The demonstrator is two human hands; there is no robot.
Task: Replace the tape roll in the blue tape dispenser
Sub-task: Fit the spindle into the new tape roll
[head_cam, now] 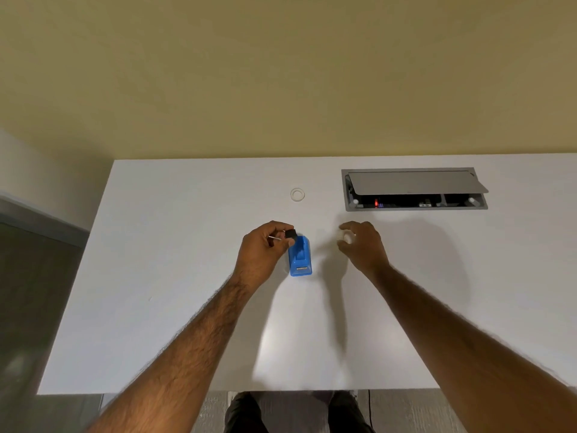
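Observation:
The blue tape dispenser (300,257) stands on the white table (187,276), its cutter end toward me. My left hand (265,248) hovers at its far left corner, fingers pinched on a small black spindle (290,234). A thin white sliver pokes out of the fist to the left. My right hand (362,243) is a little to the right of the dispenser, fingers curled around a small whitish tape roll (347,236). A second clear tape ring (297,194) lies flat on the table farther back.
An open grey cable hatch (415,189) with sockets and a red light is set into the table at the back right. A yellow wall rises behind the table. The table's front edge is close to my body.

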